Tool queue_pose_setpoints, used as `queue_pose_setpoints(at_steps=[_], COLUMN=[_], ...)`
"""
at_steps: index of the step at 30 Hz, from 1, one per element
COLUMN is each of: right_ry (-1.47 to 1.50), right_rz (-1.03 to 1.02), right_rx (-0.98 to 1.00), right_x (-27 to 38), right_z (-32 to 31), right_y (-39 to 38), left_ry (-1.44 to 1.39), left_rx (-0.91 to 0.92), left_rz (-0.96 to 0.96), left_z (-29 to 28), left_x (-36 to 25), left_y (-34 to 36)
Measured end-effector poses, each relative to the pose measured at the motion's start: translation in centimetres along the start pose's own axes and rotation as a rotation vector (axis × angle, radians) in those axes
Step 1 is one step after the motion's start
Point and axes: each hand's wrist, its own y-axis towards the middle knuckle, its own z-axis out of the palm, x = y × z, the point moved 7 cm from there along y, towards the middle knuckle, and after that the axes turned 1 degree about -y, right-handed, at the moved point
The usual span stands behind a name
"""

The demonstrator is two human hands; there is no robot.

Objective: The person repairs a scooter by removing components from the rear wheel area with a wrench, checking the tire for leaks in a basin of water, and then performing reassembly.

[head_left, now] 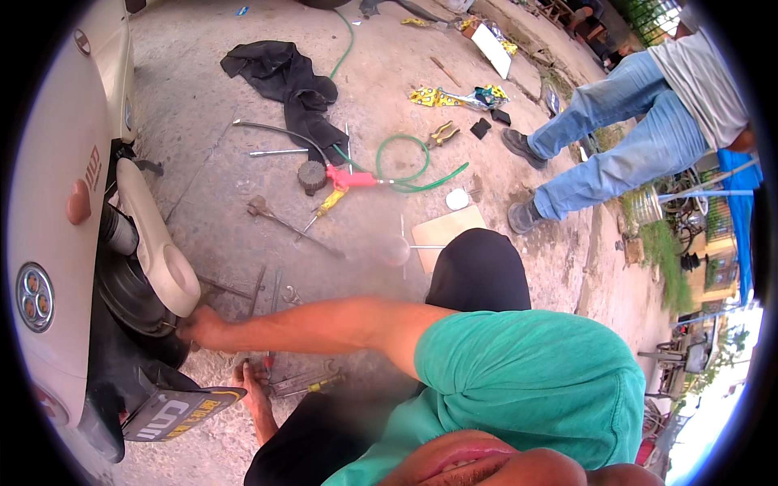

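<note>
My right hand reaches out to the black wheel of a cream-coloured vehicle, just below the rounded end of a cream cover. Its fingers are closed at the wheel's edge, where something thin and yellowish shows; what they hold I cannot make out. Lower down, my left hand is at the ground with its fingers apart, close to a red-handled tool. Around it lie spanners and a yellow-handled tool. My left knee partly covers that forearm.
A dark plate juts from the vehicle below the wheel. On the concrete lie a red air gun with a green hose, a hammer-like tool, pliers and a black cloth. A person in jeans stands at right.
</note>
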Motion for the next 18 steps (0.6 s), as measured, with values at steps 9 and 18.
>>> queue_pose_setpoints(at_steps=[9,18], right_ry=[-0.006,0.002], right_rz=[0.015,0.01], right_rx=[-0.002,0.007], right_x=[0.5,0.6], right_z=[0.1,0.2], right_y=[-0.3,-0.5], left_ry=[-0.025,-0.018], left_rx=[0.006,0.019], left_rz=[0.047,0.061], left_z=[-1.0,-1.1], left_x=[1.6,1.5], left_y=[1.2,1.2])
